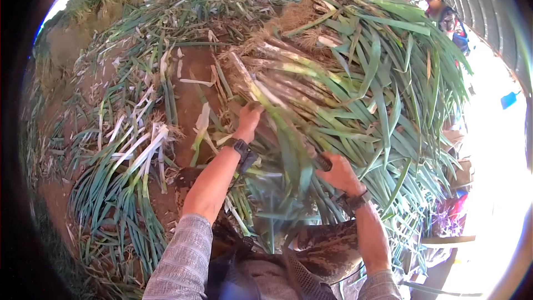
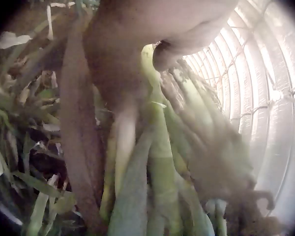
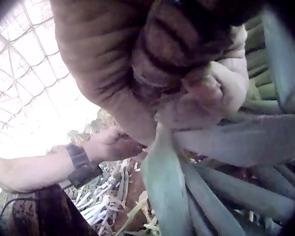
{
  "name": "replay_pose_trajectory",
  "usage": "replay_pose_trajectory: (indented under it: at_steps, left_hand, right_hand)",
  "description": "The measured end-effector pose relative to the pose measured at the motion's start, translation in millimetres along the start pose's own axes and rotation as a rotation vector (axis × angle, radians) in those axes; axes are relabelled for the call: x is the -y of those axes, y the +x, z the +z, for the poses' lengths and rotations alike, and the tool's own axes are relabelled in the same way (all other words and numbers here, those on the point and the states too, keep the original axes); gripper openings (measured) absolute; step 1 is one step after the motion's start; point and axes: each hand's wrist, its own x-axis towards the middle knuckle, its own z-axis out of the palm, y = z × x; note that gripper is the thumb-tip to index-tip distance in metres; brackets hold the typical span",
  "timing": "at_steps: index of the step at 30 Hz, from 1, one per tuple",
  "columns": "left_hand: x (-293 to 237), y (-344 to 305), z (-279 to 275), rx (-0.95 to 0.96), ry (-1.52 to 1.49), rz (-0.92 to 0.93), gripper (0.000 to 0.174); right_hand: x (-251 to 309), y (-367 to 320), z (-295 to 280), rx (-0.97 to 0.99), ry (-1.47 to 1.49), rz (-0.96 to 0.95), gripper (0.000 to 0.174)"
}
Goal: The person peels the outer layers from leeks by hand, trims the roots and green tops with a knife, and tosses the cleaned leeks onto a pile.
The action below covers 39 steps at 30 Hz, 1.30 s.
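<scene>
My left hand [image 1: 249, 121] grips a leek [image 1: 266, 94] by its stalk, roots pointing away and green leaves hanging toward my lap. In the left wrist view, the held stalk [image 2: 160, 142] runs down from the fingers among other green leaves. The right hand [image 1: 340, 175] is curled round a dark handle [image 1: 322, 161], beside the leaves of the held leek. Close up in the right wrist view, the thumb and fingers wrap this thick dark handle [image 3: 172, 44]; the tool's other end is hidden. Broad leaves [image 3: 167, 187] hang just below that hand.
A large heap of leeks [image 1: 383, 78] rises ahead and to the right. Leeks with white stalks [image 1: 147, 153] lie on brown soil [image 1: 191, 66] at the left, among loose leaf scraps. Another person [image 1: 438, 11] is at the far right, by the ribbed plastic wall [image 1: 483, 5].
</scene>
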Motion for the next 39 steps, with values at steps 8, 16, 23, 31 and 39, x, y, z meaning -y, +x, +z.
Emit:
replay_pose_trajectory:
  at_steps: [8, 16, 23, 31, 39]
  left_hand:
    - [-18, 5, 19, 0.036, -0.101, -0.247, 0.039]
    - [-15, -30, 26, 0.141, -0.247, -0.286, 0.028]
    - [-10, -41, 23, 0.086, 0.011, -0.104, 0.031]
    - [5, -48, 23, 0.046, 0.091, 0.032, 0.039]
    - [9, -59, 19, 0.055, -0.081, -0.232, 0.033]
  right_hand:
    - [-8, -10, -14, -0.011, 0.022, -0.008, 0.046]
    - [-11, -43, -17, -0.042, -0.236, -0.015, 0.041]
    - [-11, -64, -23, -0.011, -0.202, -0.022, 0.038]
    - [-23, -57, -9, 0.0, -0.178, -0.077, 0.036]
    - [-14, -35, -2, -0.052, -0.164, -0.088, 0.039]
